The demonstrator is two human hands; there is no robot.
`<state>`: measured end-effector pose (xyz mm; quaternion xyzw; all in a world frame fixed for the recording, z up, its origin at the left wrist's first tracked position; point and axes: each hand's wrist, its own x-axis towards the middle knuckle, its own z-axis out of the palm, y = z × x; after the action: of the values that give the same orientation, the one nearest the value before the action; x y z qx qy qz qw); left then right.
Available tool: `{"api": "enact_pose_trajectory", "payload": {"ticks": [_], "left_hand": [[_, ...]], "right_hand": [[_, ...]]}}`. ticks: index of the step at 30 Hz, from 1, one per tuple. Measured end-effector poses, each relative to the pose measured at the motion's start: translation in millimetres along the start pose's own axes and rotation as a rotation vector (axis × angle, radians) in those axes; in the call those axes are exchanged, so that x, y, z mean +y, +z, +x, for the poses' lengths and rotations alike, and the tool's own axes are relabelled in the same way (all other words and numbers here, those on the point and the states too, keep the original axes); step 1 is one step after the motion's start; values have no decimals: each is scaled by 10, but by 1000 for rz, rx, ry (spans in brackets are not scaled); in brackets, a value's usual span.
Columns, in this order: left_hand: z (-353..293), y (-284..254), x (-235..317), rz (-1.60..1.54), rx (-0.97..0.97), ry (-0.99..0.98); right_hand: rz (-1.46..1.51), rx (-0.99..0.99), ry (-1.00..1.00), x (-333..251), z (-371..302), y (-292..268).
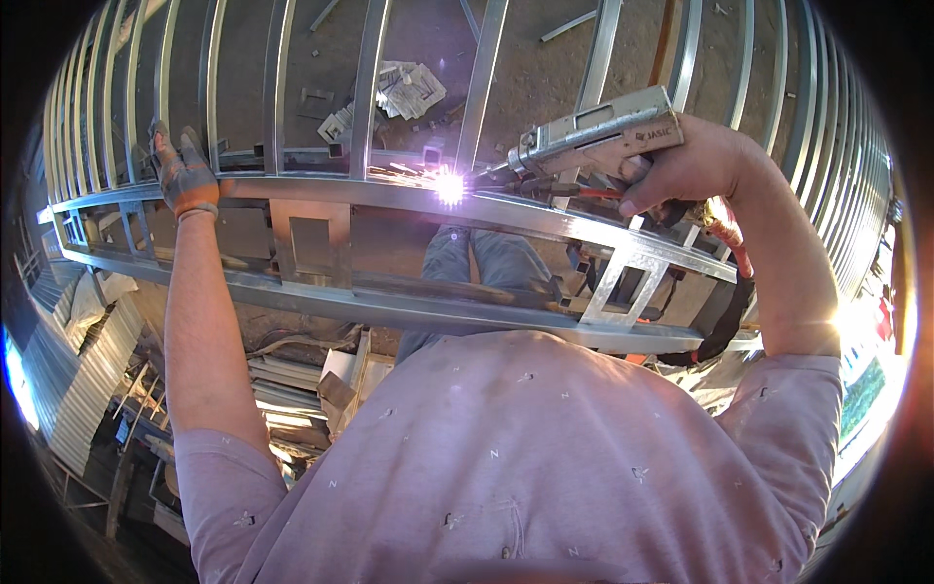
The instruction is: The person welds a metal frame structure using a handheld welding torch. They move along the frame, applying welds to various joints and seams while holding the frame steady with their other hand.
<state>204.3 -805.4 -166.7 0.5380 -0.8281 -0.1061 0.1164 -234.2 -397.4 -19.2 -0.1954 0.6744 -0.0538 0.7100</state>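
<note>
My right hand [696, 170], bare, is closed round a silver, boxy welding gun [598, 136] whose nozzle points left. At its tip a bright violet-white arc [449, 187] throws sparks leftward along the upper rail [389, 195] of a metal frame, where a square upright bar [484, 83] meets it. The glare hides the joint itself. Farther left, my left hand [185, 177] wears a grey and orange glove. It lies on the same rail beside another upright bar [163, 68], fingers stretched forward and apart.
The frame's lower rail [438, 313] crosses close to my body, joined by short rectangular pieces [311, 209]. Many bars fan outward. A dark cable [725, 326] hangs below my right arm. White scraps [409, 90] lie on the ground beyond; stacked sheets [287, 389] and corrugated metal [97, 380] sit lower left.
</note>
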Motion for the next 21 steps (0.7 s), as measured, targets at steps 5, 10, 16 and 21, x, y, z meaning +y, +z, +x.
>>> {"api": "enact_pose_trajectory", "payload": {"ticks": [5, 10, 16, 21], "left_hand": [[0, 23, -76, 6, -26, 8], [62, 85, -290, 410, 22, 238], [1, 30, -80, 58, 45, 48], [-28, -14, 60, 50, 48, 53]], "right_hand": [[12, -13, 38, -21, -18, -13], [-9, -6, 14, -45, -25, 2], [-22, 10, 65, -82, -37, 14], [-16, 1, 69, -88, -47, 18]]}}
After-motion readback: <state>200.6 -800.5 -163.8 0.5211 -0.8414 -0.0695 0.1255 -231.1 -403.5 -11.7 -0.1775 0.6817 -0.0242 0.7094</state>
